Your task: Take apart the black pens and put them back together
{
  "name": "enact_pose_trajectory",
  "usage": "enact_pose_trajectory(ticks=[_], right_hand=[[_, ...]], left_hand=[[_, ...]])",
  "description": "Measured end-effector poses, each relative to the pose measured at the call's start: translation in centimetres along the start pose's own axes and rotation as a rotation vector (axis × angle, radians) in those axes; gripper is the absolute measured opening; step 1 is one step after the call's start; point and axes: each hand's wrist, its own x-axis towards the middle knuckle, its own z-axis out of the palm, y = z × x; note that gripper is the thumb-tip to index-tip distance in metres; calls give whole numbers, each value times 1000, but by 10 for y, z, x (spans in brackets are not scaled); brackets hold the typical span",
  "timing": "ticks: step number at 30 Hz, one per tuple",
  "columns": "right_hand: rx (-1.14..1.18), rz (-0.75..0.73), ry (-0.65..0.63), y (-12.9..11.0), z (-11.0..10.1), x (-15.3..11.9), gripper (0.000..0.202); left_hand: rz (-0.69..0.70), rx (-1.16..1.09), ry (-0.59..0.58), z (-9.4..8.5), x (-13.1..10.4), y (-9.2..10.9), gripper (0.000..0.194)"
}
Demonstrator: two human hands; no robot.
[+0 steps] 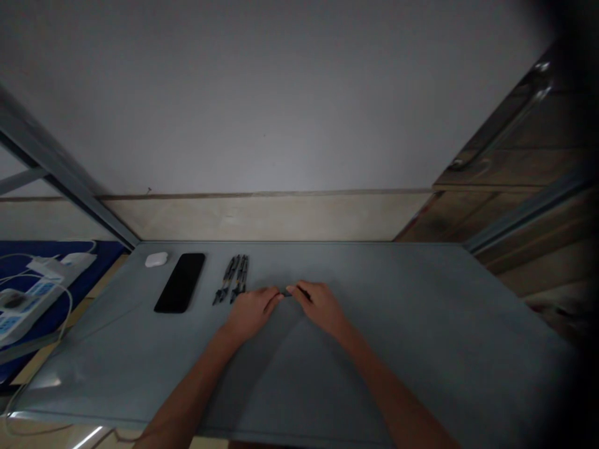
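Observation:
My left hand [253, 312] and my right hand [322, 304] meet above the middle of the grey table [412, 337]. Pinched between the fingertips of both is a thin dark stick-like piece [286, 294], mostly covered by the fingers, so its exact kind is hard to see. Just left of my left hand lie slim dark pen-like pieces [239, 277] in two narrow groups, with wider ends toward me. A black smartphone [181, 284] rests farther left, its dark screen up. Behind it sits a small white earbud case [156, 259].
A white power strip [30, 302] with plugs and cables lies on a blue surface beyond the table's left edge. Grey metal frame posts [60, 149] rise at both sides. A pale wall [262, 112] stands behind, with a wooden door and metal handle [503, 128] at right.

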Motion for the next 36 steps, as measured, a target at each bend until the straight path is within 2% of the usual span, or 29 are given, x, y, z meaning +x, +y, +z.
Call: enact_pose_trajectory(ticks=[3, 6, 12, 18, 24, 29, 34, 36], right_hand=[[112, 66, -31, 1, 0, 1, 44], [208, 79, -35, 0, -1, 3, 39], [230, 88, -31, -2, -2, 4, 34], [216, 65, -55, -2, -4, 3, 25], [314, 5, -59, -3, -5, 1, 12], [328, -16, -66, -4, -5, 2, 12], [315, 85, -57, -2, -5, 1, 28], [322, 97, -56, -1, -4, 1, 26]], left_hand=[[-14, 63, -39, 0, 0, 3, 44], [-28, 101, -61, -1, 0, 5, 45], [-34, 125, -68, -2, 1, 6, 46], [-34, 90, -48, 0, 0, 6, 47], [-40, 52, -62, -1, 3, 0, 44], [-32, 88, -41, 4, 4, 0, 37], [-2, 50, -45, 5, 2, 5, 39], [2, 37, -54, 4, 0, 6, 40]])
